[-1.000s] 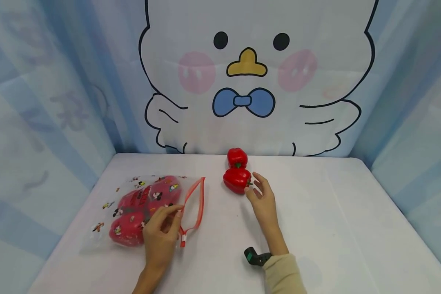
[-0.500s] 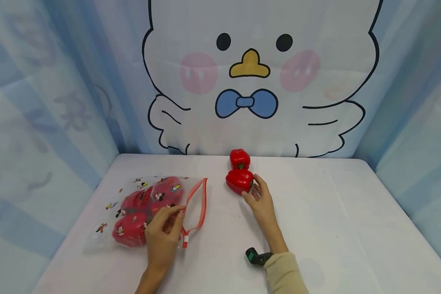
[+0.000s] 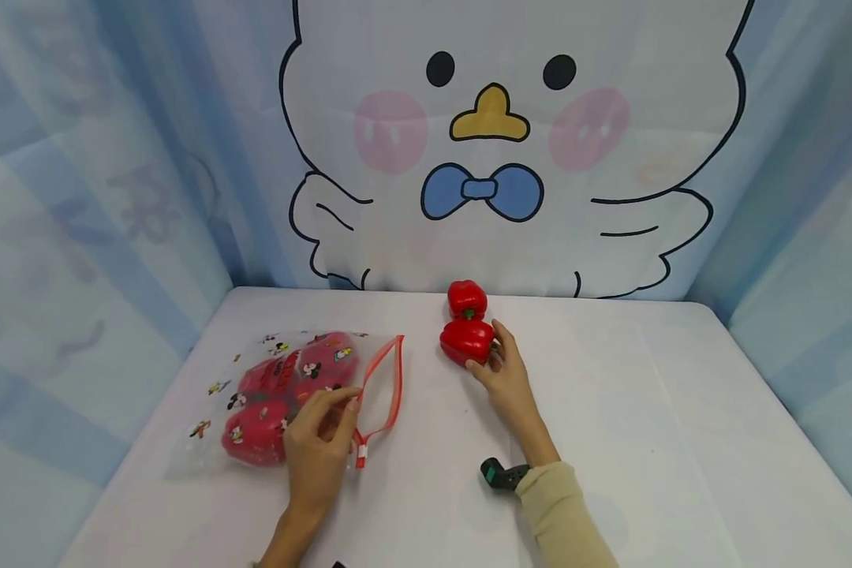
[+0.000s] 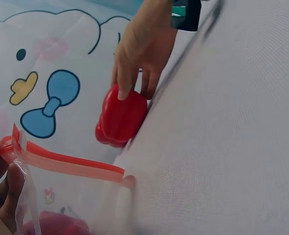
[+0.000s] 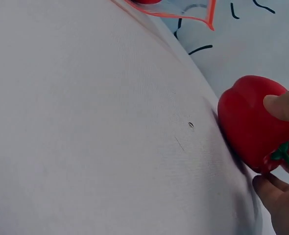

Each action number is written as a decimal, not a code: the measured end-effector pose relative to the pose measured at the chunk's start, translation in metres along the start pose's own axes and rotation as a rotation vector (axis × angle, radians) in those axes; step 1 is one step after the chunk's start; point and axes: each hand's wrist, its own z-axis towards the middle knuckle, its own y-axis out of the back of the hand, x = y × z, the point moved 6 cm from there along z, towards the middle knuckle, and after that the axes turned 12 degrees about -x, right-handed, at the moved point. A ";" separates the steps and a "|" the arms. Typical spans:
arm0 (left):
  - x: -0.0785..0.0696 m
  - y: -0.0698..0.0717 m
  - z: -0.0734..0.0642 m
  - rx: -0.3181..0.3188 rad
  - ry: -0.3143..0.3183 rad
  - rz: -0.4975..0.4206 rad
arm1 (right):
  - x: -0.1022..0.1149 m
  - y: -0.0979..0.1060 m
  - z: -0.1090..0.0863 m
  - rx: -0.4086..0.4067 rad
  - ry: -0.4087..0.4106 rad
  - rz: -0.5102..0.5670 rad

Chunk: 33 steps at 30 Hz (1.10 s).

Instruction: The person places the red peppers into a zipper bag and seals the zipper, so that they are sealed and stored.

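Near red pepper [image 3: 464, 343], lying on the white table [image 3: 632, 410], grasped at its stem end between thumb and fingers of the right hand [image 3: 506, 377]; the green stem [image 5: 282, 153] is clear only in the right wrist view. Far red pepper [image 3: 466, 297]: just behind, its lower part hidden. The left hand [image 3: 319, 446] pinches the red-edged opening of a transparent bag [image 3: 398, 379], whose printed film obscures red contents [image 3: 255, 434]. Right sleeve [image 3: 564, 513]: cut off below.
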 end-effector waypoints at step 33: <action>0.006 -0.002 -0.005 -0.025 0.055 0.034 | 0.025 0.011 -0.010 0.122 0.090 -0.101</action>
